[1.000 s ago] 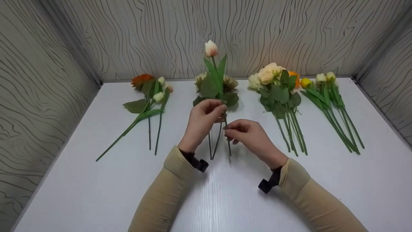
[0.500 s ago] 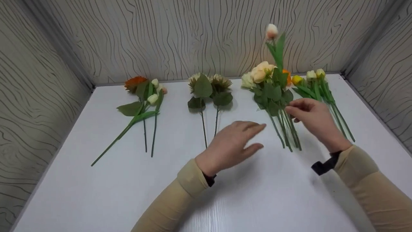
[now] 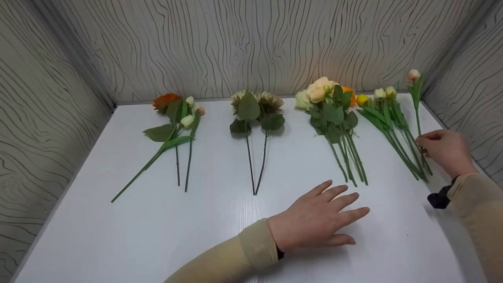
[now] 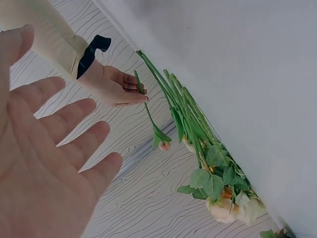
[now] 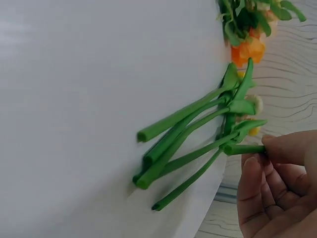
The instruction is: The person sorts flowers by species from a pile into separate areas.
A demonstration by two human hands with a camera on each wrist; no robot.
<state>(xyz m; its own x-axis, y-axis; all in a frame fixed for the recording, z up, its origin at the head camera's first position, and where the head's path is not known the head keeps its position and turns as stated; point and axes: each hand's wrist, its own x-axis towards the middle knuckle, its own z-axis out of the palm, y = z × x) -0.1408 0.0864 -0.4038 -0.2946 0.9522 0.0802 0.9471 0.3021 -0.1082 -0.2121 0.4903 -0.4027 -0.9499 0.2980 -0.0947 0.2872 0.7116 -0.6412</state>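
A pale pink tulip (image 3: 413, 76) stands nearly upright at the far right of the table. My right hand (image 3: 448, 151) pinches its green stem low down between thumb and fingers. In the right wrist view the stem's cut end (image 5: 242, 148) pokes out from the fingertips. Just left of that hand lies a group of yellow and white tulips (image 3: 387, 114), their stems fanned towards me. My left hand (image 3: 318, 216) hovers over the front of the table with its fingers spread, holding nothing. The left wrist view shows its palm (image 4: 44, 163) bare.
Cream and orange roses (image 3: 324, 94) lie in a bunch left of the tulips. Two brownish flowers (image 3: 269, 102) with crossing stems lie mid-table. At the left are an orange flower (image 3: 166, 101) and several pale tulips (image 3: 187, 120). A patterned wall (image 3: 220, 47) borders the white table (image 3: 137, 236).
My right hand has carried the pink tulip from the middle to the far right and lowered it. My left hand has let go of the stem, moved towards me and spread its fingers.
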